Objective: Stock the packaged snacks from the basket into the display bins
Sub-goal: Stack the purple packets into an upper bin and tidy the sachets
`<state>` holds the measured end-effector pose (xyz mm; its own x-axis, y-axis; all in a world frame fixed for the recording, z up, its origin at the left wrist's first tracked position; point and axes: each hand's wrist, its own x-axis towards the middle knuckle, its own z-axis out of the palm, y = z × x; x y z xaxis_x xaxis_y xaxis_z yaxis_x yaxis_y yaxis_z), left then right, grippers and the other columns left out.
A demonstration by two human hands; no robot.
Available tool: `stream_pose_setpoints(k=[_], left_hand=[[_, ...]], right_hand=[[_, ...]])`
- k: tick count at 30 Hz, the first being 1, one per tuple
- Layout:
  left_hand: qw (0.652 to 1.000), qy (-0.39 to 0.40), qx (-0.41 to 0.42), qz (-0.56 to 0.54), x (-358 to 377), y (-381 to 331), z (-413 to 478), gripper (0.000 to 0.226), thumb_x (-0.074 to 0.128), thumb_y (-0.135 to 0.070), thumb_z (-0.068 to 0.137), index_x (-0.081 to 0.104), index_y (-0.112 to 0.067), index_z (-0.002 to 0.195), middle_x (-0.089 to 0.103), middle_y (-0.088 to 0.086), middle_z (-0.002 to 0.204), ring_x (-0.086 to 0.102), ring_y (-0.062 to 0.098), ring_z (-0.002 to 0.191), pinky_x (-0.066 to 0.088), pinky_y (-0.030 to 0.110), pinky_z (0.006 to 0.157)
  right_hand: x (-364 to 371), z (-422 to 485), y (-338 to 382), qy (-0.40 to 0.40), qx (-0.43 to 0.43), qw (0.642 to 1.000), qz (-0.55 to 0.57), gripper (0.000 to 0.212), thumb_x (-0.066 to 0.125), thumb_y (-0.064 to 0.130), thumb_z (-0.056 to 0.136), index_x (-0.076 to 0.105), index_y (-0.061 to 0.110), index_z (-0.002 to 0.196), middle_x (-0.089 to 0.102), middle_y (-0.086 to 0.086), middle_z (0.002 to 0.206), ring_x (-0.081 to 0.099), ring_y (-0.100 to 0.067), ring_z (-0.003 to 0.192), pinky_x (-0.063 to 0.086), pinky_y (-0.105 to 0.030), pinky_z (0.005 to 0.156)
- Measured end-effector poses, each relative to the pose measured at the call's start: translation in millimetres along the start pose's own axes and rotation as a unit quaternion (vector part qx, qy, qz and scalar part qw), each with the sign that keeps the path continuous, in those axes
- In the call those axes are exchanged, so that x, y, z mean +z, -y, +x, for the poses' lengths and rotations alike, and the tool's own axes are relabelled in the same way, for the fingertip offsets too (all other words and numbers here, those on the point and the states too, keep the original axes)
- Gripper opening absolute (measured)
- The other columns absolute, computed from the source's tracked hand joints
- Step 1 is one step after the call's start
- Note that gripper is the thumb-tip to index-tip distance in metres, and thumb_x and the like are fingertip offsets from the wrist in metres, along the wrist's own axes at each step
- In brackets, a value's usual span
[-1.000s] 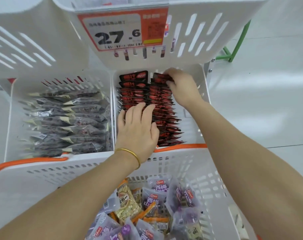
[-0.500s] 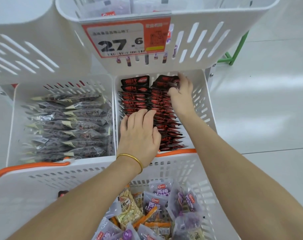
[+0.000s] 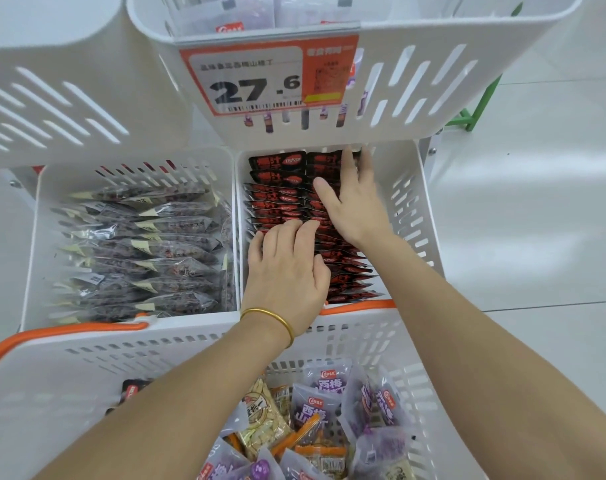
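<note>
**Both hands flat on the red-and-black packets in the lower right bin**

The red-and-black snack packets (image 3: 277, 194) fill the lower right display bin (image 3: 410, 202), a white plastic tub with slotted walls. They stand on edge in two rows that run from the front of the bin to the back. Each packet's long axis lies across the bin, left to right, and the rearmost ones lean back so their glossy printed faces show.

The left hand (image 3: 287, 268), with a gold bangle (image 3: 270, 317) at the wrist, rests its loosely bent fingertips on the top edges of the left row and grips nothing. The right hand (image 3: 357, 206) lies spread over the right row, fingers straight and reaching to the back wall, thumb splayed leftward. The two hands are just beside each other.

Half a second ago the right hand was at the back right corner with its fingers bent over the rear packets; now it is flatter and more open. The left hand has kept its place.

The neighbouring bin (image 3: 40, 237) holds clear, crinkly packets of dark pieces (image 3: 139, 244), also on edge. In the foreground, the white slotted basket (image 3: 156, 358) with an orange handle (image 3: 69, 332) holds loose purple pouches (image 3: 315, 407). Above, an upper bin (image 3: 433, 64) carries a price tag (image 3: 256, 77) reading 27.6.
</note>
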<state>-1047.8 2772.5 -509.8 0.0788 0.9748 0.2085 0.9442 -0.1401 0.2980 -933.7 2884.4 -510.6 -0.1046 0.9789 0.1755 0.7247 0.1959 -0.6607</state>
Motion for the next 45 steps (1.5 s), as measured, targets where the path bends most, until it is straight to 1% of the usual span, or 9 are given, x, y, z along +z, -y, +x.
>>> stream_pose_setpoints(k=[4, 10, 15, 19, 23, 29, 38, 42, 45], left_hand=[[1.0, 0.007, -0.001, 0.001, -1.2, -0.3, -0.3, 0.059, 0.017, -0.033, 0.085, 0.043, -0.013, 0.134, 0.047, 0.007, 0.132, 0.04, 0.025, 0.125, 0.026, 0.049, 0.109], [1.0, 0.008, -0.001, 0.009, -4.5, -1.1, -1.3, 0.059, 0.017, -0.033, 0.085, 0.044, -0.014, 0.134, 0.048, 0.006, 0.13, 0.041, 0.025, 0.123, 0.027, 0.048, 0.108], [0.997, 0.025, -0.035, 0.068, -24.1, -4.4, -5.0, 0.056, 0.024, -0.035, 0.085, 0.054, -0.009, 0.124, 0.056, 0.011, 0.12, 0.052, 0.031, 0.109, 0.039, 0.05, 0.097], [0.995, 0.043, -0.049, 0.075, -81.1, 18.3, -40.6, 0.054, 0.024, -0.035, 0.084, 0.049, -0.013, 0.127, 0.049, 0.009, 0.13, 0.044, 0.031, 0.117, 0.035, 0.046, 0.1], [0.997, 0.05, -0.057, 0.031, -147.2, 72.1, -125.8, 0.064, 0.024, -0.04, 0.078, 0.048, -0.009, 0.128, 0.047, 0.013, 0.129, 0.042, 0.032, 0.119, 0.03, 0.039, 0.101], [0.976, 0.128, -0.175, -0.012, -208.6, 121.2, -251.5, 0.064, 0.034, -0.044, 0.073, 0.044, -0.018, 0.131, 0.037, 0.003, 0.137, 0.029, 0.024, 0.129, 0.022, 0.029, 0.105], [0.963, 0.159, -0.205, -0.075, -196.1, 135.2, -265.7, 0.042, 0.049, -0.022, 0.092, 0.04, -0.02, 0.134, 0.025, -0.002, 0.144, 0.019, 0.017, 0.132, 0.019, 0.023, 0.103], [0.966, 0.162, -0.191, -0.067, -193.6, 134.8, -256.7, 0.043, 0.046, -0.022, 0.093, 0.039, -0.021, 0.135, 0.021, 0.0, 0.147, 0.015, 0.018, 0.135, 0.019, 0.026, 0.106], [0.964, 0.166, -0.197, -0.071, -192.0, 134.3, -254.1, 0.042, 0.046, -0.021, 0.093, 0.039, -0.02, 0.135, 0.023, 0.001, 0.146, 0.017, 0.019, 0.135, 0.018, 0.025, 0.106]], right_hand=[[-4.9, 2.4, -2.2, 0.026, -0.033, 0.999, 0.032, 0.067, 0.043, 0.042, 0.097, 0.01, 0.021, 0.151, 0.0, -0.004, 0.158, 0.019, -0.023, 0.143, 0.034, -0.042, 0.104], [-25.9, -21.1, -0.5, 0.008, -0.022, 0.996, 0.082, 0.063, 0.039, 0.039, 0.098, 0.01, 0.024, 0.152, 0.007, -0.004, 0.159, 0.007, -0.016, 0.146, 0.018, -0.039, 0.116], [-48.9, -94.0, 32.2, -0.054, -0.027, 0.989, 0.136, 0.052, 0.045, 0.019, 0.097, 0.029, 0.017, 0.147, 0.03, 0.001, 0.152, 0.023, -0.011, 0.14, 0.02, -0.032, 0.117], [-52.2, -161.5, 68.3, -0.088, -0.049, 0.984, 0.146, 0.045, 0.048, 0.016, 0.091, 0.044, 0.011, 0.136, 0.045, -0.002, 0.138, 0.037, -0.01, 0.128, 0.025, -0.02, 0.109], [-14.0, -211.4, 115.3, 0.06, -0.105, 0.982, 0.143, 0.039, 0.047, 0.015, 0.094, 0.047, 0.011, 0.133, 0.046, -0.002, 0.135, 0.036, -0.005, 0.124, 0.021, -0.009, 0.104], [65.7, -266.8, 144.7, 0.266, -0.072, 0.959, 0.064, 0.038, 0.047, 0.013, 0.096, 0.047, 0.011, 0.134, 0.048, -0.009, 0.133, 0.046, -0.022, 0.121, 0.038, -0.032, 0.1], [155.5, -250.9, 160.0, 0.269, 0.022, 0.939, -0.215, 0.061, 0.057, 0.045, 0.09, 0.033, 0.012, 0.136, 0.038, -0.011, 0.141, 0.032, -0.029, 0.133, 0.037, -0.049, 0.102], [167.3, -247.8, 165.5, 0.207, 0.029, 0.94, -0.268, 0.056, 0.066, 0.05, 0.081, 0.051, 0.011, 0.119, 0.055, -0.009, 0.12, 0.045, -0.028, 0.119, 0.037, -0.043, 0.095], [155.8, -246.3, 165.6, 0.256, 0.046, 0.952, -0.16, 0.032, 0.071, 0.038, 0.081, 0.057, 0.009, 0.076, 0.058, -0.005, 0.078, 0.055, -0.023, 0.081, 0.043, -0.028, 0.061]])
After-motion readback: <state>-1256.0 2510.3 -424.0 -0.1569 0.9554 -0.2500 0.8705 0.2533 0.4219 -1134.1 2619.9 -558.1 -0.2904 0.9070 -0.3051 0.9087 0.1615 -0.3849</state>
